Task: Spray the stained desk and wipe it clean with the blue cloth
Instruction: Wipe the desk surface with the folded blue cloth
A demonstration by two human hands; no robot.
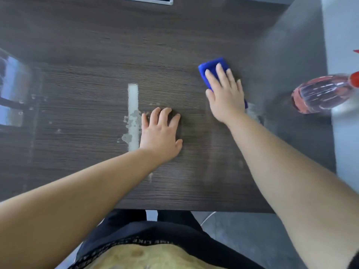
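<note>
right hand [225, 94] lies flat, fingers spread, pressing the blue cloth [212, 71] onto the worktop [77, 94] right of centre, likely to scrub. left hand [160, 133] rests open and empty as a brace beside the pale stain [133, 117]. spray bottle [322, 94] parked at right edge.

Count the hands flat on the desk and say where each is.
2. The left hand lies bare on the desk beside the pale stain; the right hand presses the blue cloth.
</note>
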